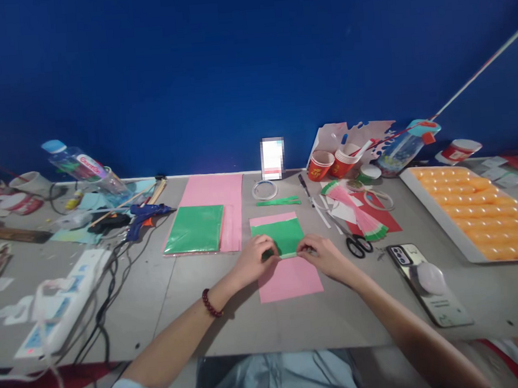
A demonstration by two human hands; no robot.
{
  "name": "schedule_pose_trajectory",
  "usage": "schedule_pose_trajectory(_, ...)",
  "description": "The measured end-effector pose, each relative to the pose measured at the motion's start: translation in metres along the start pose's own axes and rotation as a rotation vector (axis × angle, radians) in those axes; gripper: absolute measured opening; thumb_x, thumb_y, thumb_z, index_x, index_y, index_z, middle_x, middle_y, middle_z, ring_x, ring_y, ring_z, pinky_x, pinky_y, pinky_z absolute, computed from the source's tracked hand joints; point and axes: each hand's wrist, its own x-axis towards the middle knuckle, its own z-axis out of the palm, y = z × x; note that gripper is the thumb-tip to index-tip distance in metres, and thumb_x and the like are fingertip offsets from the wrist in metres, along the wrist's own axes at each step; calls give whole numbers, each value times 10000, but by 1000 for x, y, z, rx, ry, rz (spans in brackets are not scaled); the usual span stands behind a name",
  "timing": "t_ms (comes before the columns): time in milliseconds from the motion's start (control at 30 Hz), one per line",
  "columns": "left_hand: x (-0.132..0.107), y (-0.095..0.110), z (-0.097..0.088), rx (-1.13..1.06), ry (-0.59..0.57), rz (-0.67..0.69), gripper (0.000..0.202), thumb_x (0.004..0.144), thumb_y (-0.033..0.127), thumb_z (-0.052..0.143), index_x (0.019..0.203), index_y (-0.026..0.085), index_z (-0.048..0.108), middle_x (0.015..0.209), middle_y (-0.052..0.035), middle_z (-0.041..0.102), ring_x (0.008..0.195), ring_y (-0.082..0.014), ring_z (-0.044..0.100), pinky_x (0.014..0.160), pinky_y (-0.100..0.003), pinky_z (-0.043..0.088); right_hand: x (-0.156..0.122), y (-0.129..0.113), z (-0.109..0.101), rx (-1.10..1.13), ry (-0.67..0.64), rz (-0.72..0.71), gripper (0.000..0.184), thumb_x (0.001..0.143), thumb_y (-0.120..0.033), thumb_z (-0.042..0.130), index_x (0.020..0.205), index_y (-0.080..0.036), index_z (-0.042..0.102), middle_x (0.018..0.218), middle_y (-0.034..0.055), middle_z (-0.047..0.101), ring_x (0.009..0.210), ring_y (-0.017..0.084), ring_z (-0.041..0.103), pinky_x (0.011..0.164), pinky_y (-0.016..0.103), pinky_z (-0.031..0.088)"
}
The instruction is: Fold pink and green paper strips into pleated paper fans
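A pink sheet (290,280) lies on the grey table (294,321) in front of me with a green paper (283,233) on its upper half. My left hand (254,258) pinches the green paper's near edge at the left, fingers closed. My right hand (323,253) pinches the same edge at the right. The edge between them looks folded over. A beaded bracelet (211,304) is on my left wrist.
A stack of pink and green sheets (199,229) lies to the left, with a glue gun (147,216) and power strip (58,308) beyond. Scissors (358,245), a phone (429,282), folded fan pieces (362,213), red cups (334,164), a tape ring (264,189) and a tray of orange balls (477,208) are on the right.
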Motion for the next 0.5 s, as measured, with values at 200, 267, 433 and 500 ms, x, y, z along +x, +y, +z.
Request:
schedule_pose_trajectory(200,0,-1,1,-24,23,-8,54,820,201,586,861,181,615,907,-37,582,921,-186,516,809,-308,412,1,-2,0,-14,18,23,124,773,-136,531,719,-196,626,747,29,647,748,174,579,674,268,409)
schedule_pose_trajectory(267,0,-2,2,-17,16,-1,77,820,151,564,868,182,615,909,-40,580,929,-190,514,809,-311,414,2,-4,1,-30,29,39,126,764,-127,532,704,-193,621,732,28,645,737,172,581,674,265,412)
schedule_pose_trajectory(433,-1,-3,3,55,2,51,148,842,103,528,883,192,639,919,-37,572,933,-179,502,826,-311,405,3,-5,2,-49,42,74,110,737,-113,531,719,-183,613,731,26,634,696,157,572,663,254,418)
schedule_pose_trajectory(500,-1,-3,4,133,-15,102,202,870,107,504,958,213,652,937,-35,571,922,-173,488,816,-308,399,3,-4,2,-44,49,80,113,732,-114,520,715,-184,607,726,24,629,696,157,570,661,253,419)
